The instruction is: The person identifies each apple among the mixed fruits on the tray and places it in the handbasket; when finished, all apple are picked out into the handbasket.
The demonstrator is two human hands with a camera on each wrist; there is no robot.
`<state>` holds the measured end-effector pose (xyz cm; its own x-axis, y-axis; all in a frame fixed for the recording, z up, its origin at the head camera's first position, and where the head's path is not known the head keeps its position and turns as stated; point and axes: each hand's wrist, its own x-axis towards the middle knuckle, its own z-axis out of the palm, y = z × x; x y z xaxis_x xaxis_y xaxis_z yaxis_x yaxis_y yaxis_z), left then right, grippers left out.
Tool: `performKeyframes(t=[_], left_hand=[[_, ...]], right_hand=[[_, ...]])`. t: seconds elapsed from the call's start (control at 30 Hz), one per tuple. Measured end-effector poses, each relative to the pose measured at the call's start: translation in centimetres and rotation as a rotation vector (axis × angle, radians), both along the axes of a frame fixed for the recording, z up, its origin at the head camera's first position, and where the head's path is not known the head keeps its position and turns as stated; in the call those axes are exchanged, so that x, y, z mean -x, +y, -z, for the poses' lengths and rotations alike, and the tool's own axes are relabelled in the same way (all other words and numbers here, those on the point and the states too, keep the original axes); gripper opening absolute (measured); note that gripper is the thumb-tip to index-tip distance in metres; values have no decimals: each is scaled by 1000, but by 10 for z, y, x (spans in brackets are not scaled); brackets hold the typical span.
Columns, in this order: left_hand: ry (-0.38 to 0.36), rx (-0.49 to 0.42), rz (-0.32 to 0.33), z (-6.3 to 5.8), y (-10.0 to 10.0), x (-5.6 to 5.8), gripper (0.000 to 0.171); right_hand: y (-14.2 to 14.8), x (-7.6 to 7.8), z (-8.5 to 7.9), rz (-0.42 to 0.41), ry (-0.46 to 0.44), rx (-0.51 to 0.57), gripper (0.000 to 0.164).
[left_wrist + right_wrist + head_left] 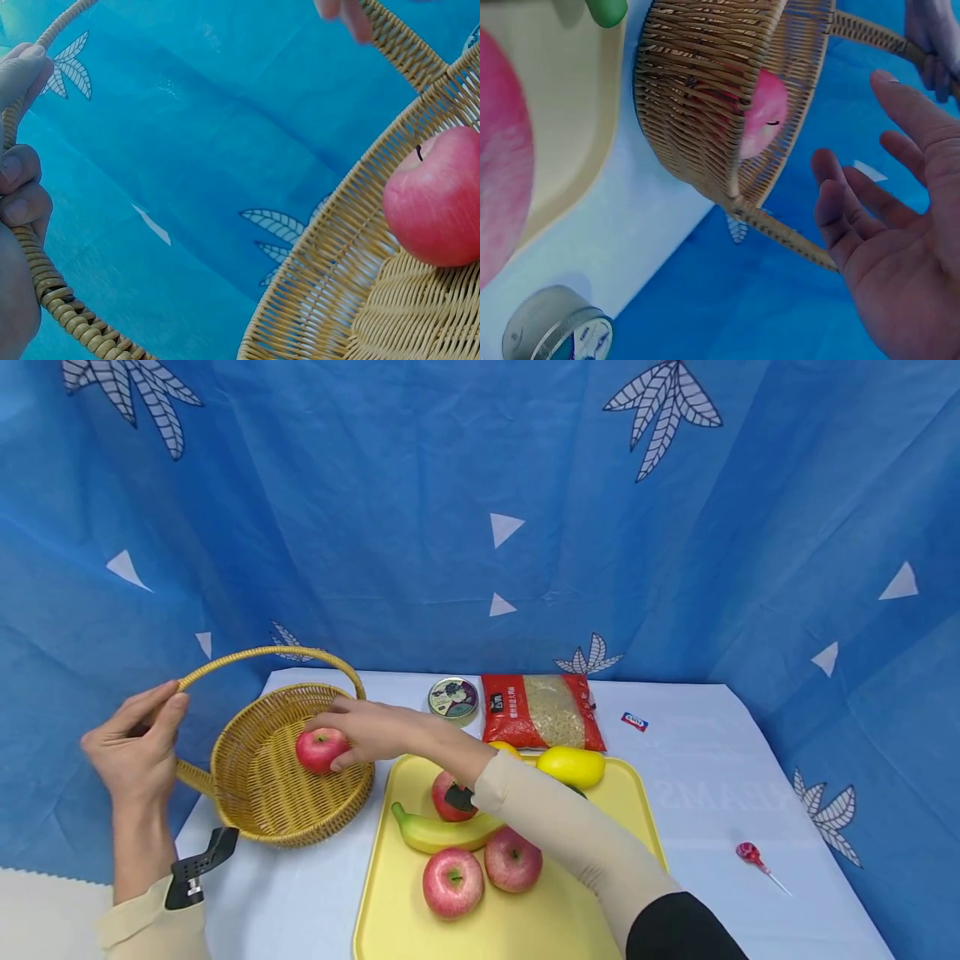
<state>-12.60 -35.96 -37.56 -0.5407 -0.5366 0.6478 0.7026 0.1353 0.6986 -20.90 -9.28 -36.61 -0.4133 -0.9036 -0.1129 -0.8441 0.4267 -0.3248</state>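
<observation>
My left hand (pixel 138 747) grips the arched handle (pixel 262 652) of a yellow wicker basket (pixel 232 777) at the left of the table. Inside the basket lies a red apple (pixel 321 749), which the left wrist view shows resting on the woven bottom. Reaching across from the right, my right hand (pixel 375 728) hovers over the basket's right side and overlaps the apple's edge in the head view. In the right wrist view that hand (pixel 907 217) has nothing in it, its fingers spread and relaxed, apart from the apple.
A yellow tray (pixel 367 906) holds three apples (pixel 453 882), a banana (pixel 435 835) and a yellow mango-like fruit (pixel 572 766); the right forearm covers part of it. Behind stand a round tin (pixel 453 697) and a red pasta bag (pixel 555 714). A lollipop (pixel 750 853) and small wrapped sweet (pixel 634 722) lie right.
</observation>
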Motion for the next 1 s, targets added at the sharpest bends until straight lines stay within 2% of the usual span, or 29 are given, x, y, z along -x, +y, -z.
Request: performKeyframes(t=[0.23, 0.53, 0.77, 1.0], left_hand=[[3, 9, -6, 10, -11, 6, 23], [19, -2, 9, 13, -13, 8, 24], [10, -2, 7, 11, -12, 7, 24], [-5, -4, -16, 2, -2, 1, 22]], right_hand=[[27, -15, -9, -27, -12, 44, 68], [62, -32, -8, -37, 67, 40, 65], [94, -41, -1, -31, 51, 46, 64], [123, -48, 12, -3, 3, 65, 60]])
